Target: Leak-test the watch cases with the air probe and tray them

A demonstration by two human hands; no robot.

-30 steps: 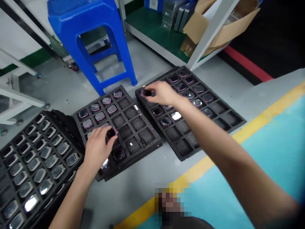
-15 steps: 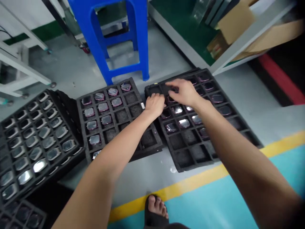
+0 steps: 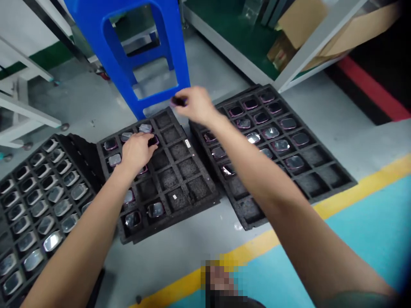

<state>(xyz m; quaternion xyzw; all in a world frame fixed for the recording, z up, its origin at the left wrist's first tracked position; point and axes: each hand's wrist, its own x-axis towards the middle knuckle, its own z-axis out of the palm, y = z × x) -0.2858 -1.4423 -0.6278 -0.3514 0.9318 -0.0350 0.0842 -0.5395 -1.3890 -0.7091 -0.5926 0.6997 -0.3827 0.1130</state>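
Observation:
My left hand (image 3: 136,149) is over the middle black tray (image 3: 180,196), fingers curled round a purple-rimmed watch case (image 3: 154,140) at one of its pockets. Whether that case is lifted clear of the pocket I cannot tell. My right hand (image 3: 195,105) is above the tray's far right corner, pinching a dark watch case (image 3: 177,102) with a purple edge, slightly blurred. Other watch cases sit in the tray's left columns, some hidden by my left hand. The right-hand black tray (image 3: 348,182) holds more purple-rimmed cases, partly covered by my right forearm.
On the left, a stacked black tray (image 3: 85,184) carries many pale-rimmed watch cases. A blue plastic stool (image 3: 183,55) stands just behind the middle tray. A metal-framed shelf (image 3: 224,51) with cardboard boxes (image 3: 300,25) stands at the back right. Yellow tape (image 3: 382,188) crosses the floor.
Both hands have moved left from the right tray to the middle tray. The far right pocket of the middle tray, earlier filled, is now bare. A watch case now shows in my right hand.

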